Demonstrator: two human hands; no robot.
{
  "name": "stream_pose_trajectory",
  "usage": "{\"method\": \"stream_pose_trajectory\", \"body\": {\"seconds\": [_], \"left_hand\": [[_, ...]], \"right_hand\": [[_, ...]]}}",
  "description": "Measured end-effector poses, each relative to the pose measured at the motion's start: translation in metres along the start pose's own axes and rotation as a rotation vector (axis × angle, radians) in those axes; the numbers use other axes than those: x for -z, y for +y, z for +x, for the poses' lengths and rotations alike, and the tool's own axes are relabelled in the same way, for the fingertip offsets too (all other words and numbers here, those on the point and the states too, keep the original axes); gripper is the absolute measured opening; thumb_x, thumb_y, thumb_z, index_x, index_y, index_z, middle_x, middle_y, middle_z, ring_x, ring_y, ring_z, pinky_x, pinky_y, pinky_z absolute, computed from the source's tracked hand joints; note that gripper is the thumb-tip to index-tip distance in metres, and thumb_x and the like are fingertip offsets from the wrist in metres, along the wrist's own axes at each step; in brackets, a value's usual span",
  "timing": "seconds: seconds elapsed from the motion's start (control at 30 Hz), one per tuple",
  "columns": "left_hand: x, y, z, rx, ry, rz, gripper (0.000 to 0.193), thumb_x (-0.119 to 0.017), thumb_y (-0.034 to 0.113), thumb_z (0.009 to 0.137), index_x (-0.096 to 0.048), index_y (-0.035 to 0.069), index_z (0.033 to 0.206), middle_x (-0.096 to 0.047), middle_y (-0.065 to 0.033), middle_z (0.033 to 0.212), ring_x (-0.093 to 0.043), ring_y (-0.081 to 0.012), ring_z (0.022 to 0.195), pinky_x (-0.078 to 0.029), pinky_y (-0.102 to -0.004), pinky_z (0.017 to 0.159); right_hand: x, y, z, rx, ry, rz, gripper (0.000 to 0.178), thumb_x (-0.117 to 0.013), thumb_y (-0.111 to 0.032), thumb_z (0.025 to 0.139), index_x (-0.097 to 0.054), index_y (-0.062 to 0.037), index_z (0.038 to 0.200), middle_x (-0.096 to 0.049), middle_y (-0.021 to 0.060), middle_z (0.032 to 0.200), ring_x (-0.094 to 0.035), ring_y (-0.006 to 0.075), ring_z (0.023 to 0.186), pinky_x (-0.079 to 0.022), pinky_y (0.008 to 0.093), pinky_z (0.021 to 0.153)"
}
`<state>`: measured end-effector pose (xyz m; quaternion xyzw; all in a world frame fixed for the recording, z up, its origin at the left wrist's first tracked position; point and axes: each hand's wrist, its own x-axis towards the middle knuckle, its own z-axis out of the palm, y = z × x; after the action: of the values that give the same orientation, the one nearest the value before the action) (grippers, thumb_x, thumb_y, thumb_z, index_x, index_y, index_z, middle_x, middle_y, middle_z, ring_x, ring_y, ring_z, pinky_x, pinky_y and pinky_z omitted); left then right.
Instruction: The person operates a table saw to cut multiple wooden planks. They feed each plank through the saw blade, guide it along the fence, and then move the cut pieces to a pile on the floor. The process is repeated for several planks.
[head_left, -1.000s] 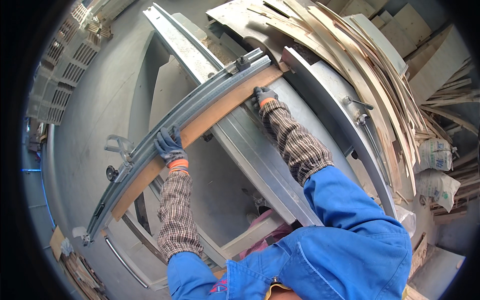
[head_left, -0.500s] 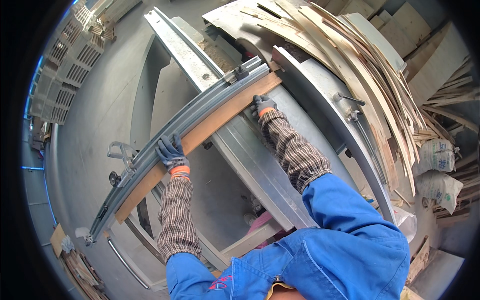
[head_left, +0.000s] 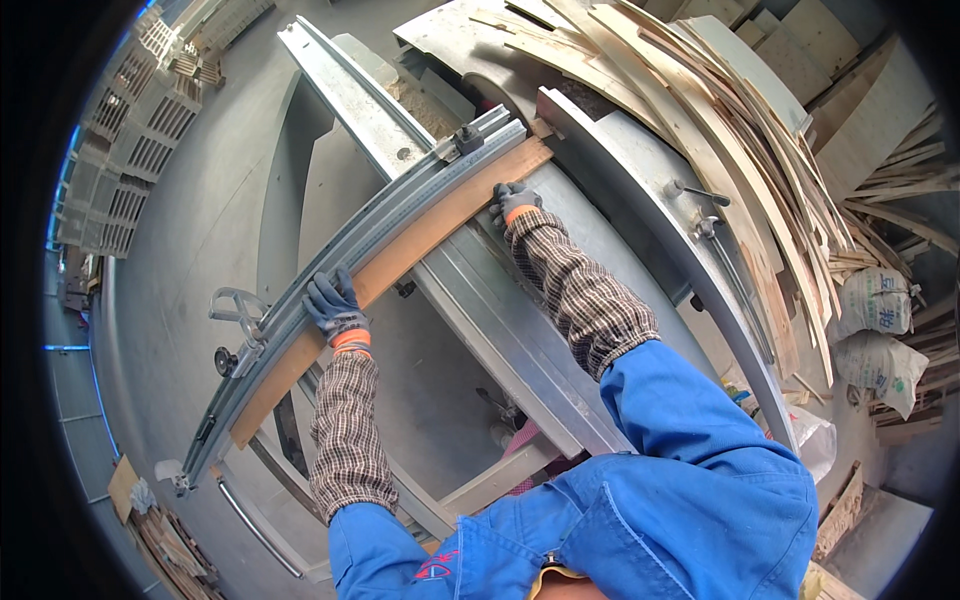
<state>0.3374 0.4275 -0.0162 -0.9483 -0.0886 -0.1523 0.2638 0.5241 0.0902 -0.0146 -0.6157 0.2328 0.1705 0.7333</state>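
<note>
A long, narrow wooden board (head_left: 428, 232) lies slantwise along a metal fence (head_left: 388, 218), its far end reaching up to the right. My left hand (head_left: 337, 304), in a grey glove with an orange cuff, grips the board left of its middle, fingers reaching over toward the fence. Near the far right end, my right hand (head_left: 515, 200) has its gloved fingers curled at the board's near edge. The glove hides part of the wood under each hand. Below the board runs the ribbed metal sliding table (head_left: 500, 320) of what looks like a panel saw.
A clear handle (head_left: 236, 304) and a black knob (head_left: 226, 361) sit on the fence's left part. Right of the saw table stands a long metal rip fence (head_left: 640, 170) with a lever. Wood strips (head_left: 690, 130) are heaped beyond it, with white sacks (head_left: 878, 300) alongside. Pallets (head_left: 130, 150) stand far left.
The whole view has shifted slightly. Both hands keep about the same places on the board, which still lies along the fence.
</note>
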Motion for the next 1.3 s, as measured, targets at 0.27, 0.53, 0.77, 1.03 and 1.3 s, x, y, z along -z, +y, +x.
{"method": "stream_pose_trajectory", "body": {"seconds": [0.27,0.53,0.77,1.03,1.3], "left_hand": [[0.004,0.003,0.003,0.018,-0.068,0.013,0.086,-0.059,0.018,0.083,-0.007,0.019,0.152,-0.023,-0.0214,0.148,-0.024,-0.0399,0.136,-0.015,-0.057,0.113],[-0.006,0.006,0.008,0.039,-0.019,-0.028,0.083,-0.055,0.013,0.086,-0.006,0.02,0.153,-0.021,-0.022,0.149,-0.024,-0.0395,0.137,-0.016,-0.0562,0.113],[-0.008,-0.006,0.004,0.042,0.055,-0.107,0.079,-0.051,0.008,0.087,-0.01,0.021,0.153,-0.009,-0.0186,0.157,-0.015,-0.0358,0.144,-0.017,-0.0541,0.114],[0.032,-0.01,-0.053,-0.035,-0.608,-0.302,0.08,-0.07,0.02,0.07,-0.034,0.018,0.141,-0.044,-0.0098,0.128,-0.042,-0.0298,0.124,-0.028,-0.0482,0.108],[0.065,-0.026,-0.127,-0.241,-0.207,-0.607,0.078,-0.075,0.019,0.061,-0.041,0.01,0.131,-0.053,-0.011,0.105,-0.052,-0.0318,0.102,-0.037,-0.0458,0.094]], "right_hand": [[-0.003,-0.007,-0.003,-0.008,0.021,-0.011,0.026,-0.054,-0.023,0.095,-0.065,-0.0045,0.109,-0.066,0.0095,0.07,-0.057,0.0182,0.044,-0.046,0.0312,0.042],[-0.004,-0.005,0.012,-0.01,0.017,-0.091,0.027,-0.055,-0.029,0.094,-0.065,-0.0073,0.106,-0.066,0.0074,0.072,-0.059,0.0179,0.046,-0.047,0.0319,0.043],[-0.013,0.012,0.003,0.195,0.026,-0.264,0.03,-0.052,-0.036,0.096,-0.065,-0.0099,0.105,-0.066,0.0076,0.068,-0.061,0.0172,0.05,-0.049,0.0325,0.048],[0.046,0.096,-0.028,0.279,0.006,-0.253,0.02,-0.059,-0.024,0.093,-0.06,-0.0045,0.091,-0.056,0.0038,0.066,-0.05,0.0116,0.049,-0.04,0.0252,0.044],[0.16,0.062,-0.204,0.376,0.009,-0.064,0.019,-0.058,-0.021,0.095,-0.061,-0.006,0.106,-0.06,0.0063,0.083,-0.057,0.0107,0.062,-0.046,0.0241,0.053]]}}
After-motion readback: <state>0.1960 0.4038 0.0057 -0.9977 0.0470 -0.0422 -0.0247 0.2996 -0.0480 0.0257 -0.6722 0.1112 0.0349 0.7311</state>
